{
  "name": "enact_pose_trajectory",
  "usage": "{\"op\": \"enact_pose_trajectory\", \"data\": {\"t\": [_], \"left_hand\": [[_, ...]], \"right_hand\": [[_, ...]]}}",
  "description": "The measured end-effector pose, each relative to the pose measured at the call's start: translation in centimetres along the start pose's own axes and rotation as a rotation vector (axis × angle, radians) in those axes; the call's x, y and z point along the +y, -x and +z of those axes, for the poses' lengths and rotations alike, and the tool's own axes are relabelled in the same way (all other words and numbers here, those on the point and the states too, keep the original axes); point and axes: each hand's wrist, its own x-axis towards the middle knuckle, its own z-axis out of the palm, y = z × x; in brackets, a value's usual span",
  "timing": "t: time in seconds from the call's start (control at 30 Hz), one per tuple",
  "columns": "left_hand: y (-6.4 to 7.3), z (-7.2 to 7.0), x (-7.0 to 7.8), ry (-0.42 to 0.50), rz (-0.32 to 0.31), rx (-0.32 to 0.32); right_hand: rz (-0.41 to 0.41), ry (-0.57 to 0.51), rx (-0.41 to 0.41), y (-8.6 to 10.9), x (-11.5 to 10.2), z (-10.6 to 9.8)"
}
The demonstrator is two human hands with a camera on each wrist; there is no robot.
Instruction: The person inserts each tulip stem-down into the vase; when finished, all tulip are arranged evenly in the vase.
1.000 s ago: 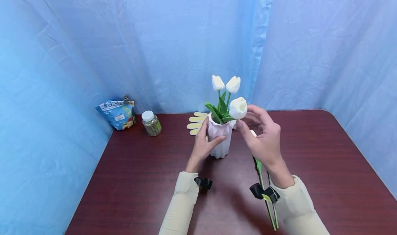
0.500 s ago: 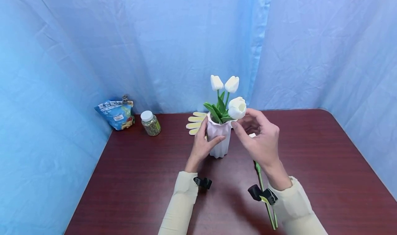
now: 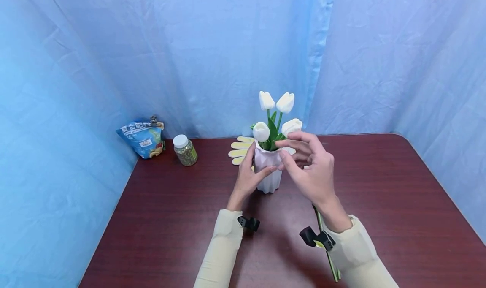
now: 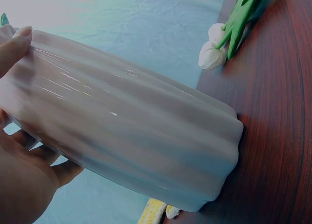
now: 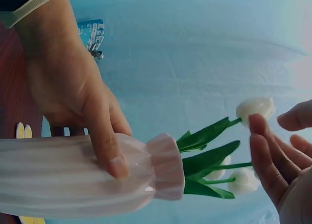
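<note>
A pale, pinkish-white fluted vase point(image 3: 268, 172) stands on the table with several white tulips in it. My left hand point(image 3: 247, 180) grips the vase round its upper body; in the left wrist view its thumb and fingers lie on opposite sides. One tulip point(image 3: 261, 132) leans over the rim at the left front, and another tulip point(image 3: 291, 126) is at the right. My right hand point(image 3: 313, 169) is beside the rim, fingers loosely bent. The right wrist view shows a gap between its thumb and fingers, with fingertips close to a tulip bud point(image 5: 256, 108). Whether they touch it, I cannot tell.
Loose tulips point(image 4: 213, 53) lie on the table, their stems point(image 3: 329, 258) partly under my right forearm. Behind the vase is a yellow-and-white glove point(image 3: 239, 150). A white-lidded jar point(image 3: 185, 151) and a blue bag point(image 3: 143, 139) stand at the back left, before a blue curtain.
The front tulip my right hand was at has shifted left across the rim, and another bud shows at the right. My right hand has moved slightly left, fingers spread. The left hand stays on the vase.
</note>
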Motion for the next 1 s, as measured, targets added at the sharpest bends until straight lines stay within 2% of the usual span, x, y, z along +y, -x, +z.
{"op": "enact_pose_trajectory", "data": {"t": [0.13, 0.37, 0.6, 0.67, 0.83, 0.9, 1.0], "left_hand": [[-0.1, 0.0, 0.1, 0.006, -0.008, 0.016], [-0.1, -0.1, 0.1, 0.024, -0.009, 0.008], [0.5, -0.7, 4.2, 0.018, -0.037, -0.023], [0.4, -0.6, 4.3, 0.019, -0.035, -0.019], [0.3, -0.5, 4.1, 0.029, -0.035, -0.015], [0.3, -0.5, 4.0, 0.031, -0.033, -0.015], [0.3, -0.5, 4.0, 0.031, -0.032, -0.017]], "right_hand": [[-0.036, -0.054, 0.048, 0.1, -0.2, -0.8], [-0.006, -0.146, 0.113, 0.2, -0.4, -3.4], [-0.003, -0.291, 0.216, 0.4, 0.7, -6.9], [0.026, -0.304, 0.244, 0.7, 1.2, -8.1], [0.162, -0.243, 0.272, 2.1, 2.5, -10.9], [0.233, -0.176, 0.271, 2.7, 2.9, -11.7], [0.339, -0.016, 0.252, 3.8, 3.5, -12.5]]}}
